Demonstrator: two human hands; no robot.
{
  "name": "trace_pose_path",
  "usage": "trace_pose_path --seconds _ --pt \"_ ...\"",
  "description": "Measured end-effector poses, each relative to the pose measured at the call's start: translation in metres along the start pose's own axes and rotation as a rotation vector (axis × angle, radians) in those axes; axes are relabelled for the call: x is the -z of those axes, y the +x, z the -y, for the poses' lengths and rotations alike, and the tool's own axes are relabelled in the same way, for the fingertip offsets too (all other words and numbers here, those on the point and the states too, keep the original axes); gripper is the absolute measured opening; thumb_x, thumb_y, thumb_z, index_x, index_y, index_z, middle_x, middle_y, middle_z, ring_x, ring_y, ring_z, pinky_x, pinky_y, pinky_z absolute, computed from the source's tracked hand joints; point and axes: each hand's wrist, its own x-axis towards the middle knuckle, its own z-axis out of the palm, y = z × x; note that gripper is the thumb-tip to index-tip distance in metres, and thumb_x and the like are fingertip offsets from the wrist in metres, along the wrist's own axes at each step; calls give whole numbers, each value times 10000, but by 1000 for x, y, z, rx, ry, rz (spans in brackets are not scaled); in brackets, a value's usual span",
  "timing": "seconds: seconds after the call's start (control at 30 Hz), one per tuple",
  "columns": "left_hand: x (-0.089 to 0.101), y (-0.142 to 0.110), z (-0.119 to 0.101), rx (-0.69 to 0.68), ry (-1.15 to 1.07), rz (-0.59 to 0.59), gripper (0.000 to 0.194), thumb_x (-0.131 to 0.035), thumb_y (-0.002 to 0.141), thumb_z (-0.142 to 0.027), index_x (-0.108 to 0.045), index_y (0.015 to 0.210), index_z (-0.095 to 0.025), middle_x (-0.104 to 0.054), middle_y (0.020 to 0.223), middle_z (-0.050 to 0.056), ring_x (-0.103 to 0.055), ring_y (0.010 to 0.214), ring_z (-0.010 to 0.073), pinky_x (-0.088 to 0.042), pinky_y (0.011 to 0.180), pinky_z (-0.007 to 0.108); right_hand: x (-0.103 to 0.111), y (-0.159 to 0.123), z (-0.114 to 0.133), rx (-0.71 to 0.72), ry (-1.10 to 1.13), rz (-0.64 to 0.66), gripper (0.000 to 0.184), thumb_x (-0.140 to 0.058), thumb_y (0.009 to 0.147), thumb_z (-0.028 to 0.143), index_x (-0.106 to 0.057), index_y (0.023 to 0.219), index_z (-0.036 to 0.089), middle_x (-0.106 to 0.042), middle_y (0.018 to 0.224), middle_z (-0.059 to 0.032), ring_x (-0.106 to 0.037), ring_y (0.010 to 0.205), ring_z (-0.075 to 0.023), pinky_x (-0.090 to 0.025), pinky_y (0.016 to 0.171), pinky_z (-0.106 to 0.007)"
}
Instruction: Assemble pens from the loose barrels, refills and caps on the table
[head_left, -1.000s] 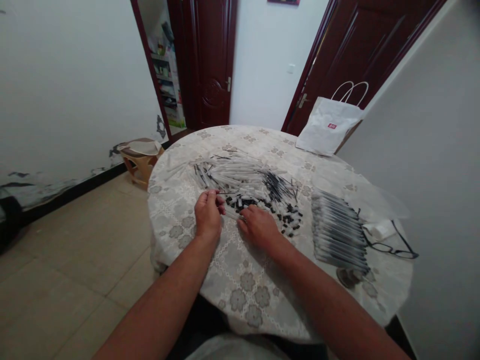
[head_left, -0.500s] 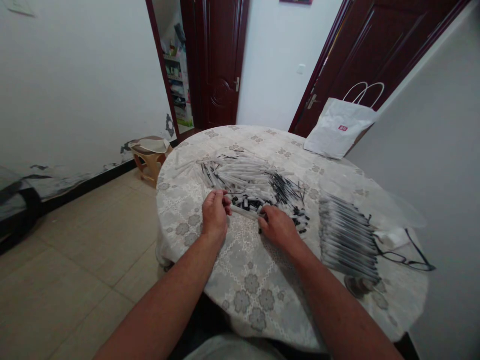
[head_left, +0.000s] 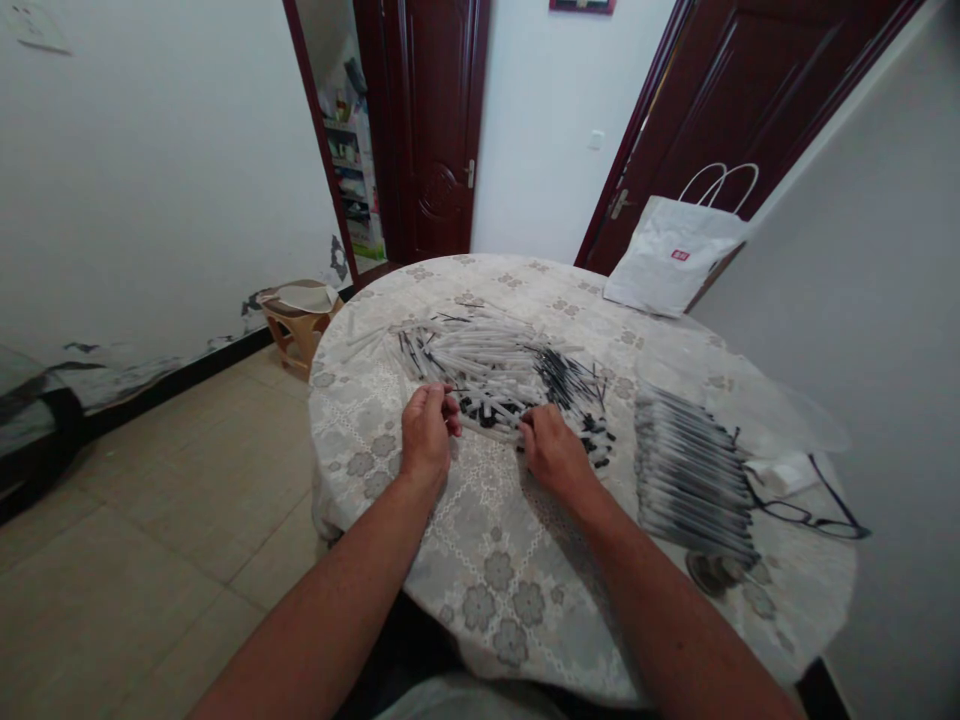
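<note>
A heap of clear pen barrels [head_left: 480, 352], thin black refills [head_left: 562, 375] and small black caps [head_left: 596, 445] lies in the middle of a round table with a flowered cloth [head_left: 487, 560]. My left hand [head_left: 426, 432] is at the heap's near left edge, fingers pinched on a thin black refill. My right hand [head_left: 553, 452] rests at the near edge of the heap with its fingers curled on one end of a clear barrel [head_left: 495, 424] that points toward the left hand.
A neat row of assembled pens [head_left: 694, 475] lies to the right, with black-framed glasses [head_left: 806, 510] beside it. A white paper bag [head_left: 671, 262] stands at the table's far right. A low stool [head_left: 300, 318] sits by the left wall. Dark doors stand behind.
My right hand slid from the middle toward the right with the barrel, then edged back up to the heap. The left hand kept its pinch and barely moved.
</note>
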Motion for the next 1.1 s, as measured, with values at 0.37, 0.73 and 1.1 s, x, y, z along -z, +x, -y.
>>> trace_pose_path --seconds 0.37,0.73,1.1 --pt "-9 -14 0 58 283 360 367 -779 782 -475 -718 953 -156 -719 859 80 -687 689 183 -542 494 248 9 0 10 150 280 -153 191 -477 1012 274 -617 1102 179 -682 1026 -77 -627 936 -193 -463 888 -281" --pt "-8 -13 3 178 136 385 340 -670 879 -498 -541 959 -194 -757 958 93 -771 792 231 -607 582 301 27 16 -54 -411 -325 -63 251 -522 1007 356 -665 1113 178 -662 1105 -152 -648 1041 -279 -507 814 -354" --pt "-7 -10 3 166 46 336 349 -753 822 -432 -573 969 -171 -745 951 83 -763 802 211 -608 645 296 30 15 -49 -411 -356 -95 243 -464 995 254 -651 1099 140 -673 1041 -171 -698 895 -277 -497 753 -348"
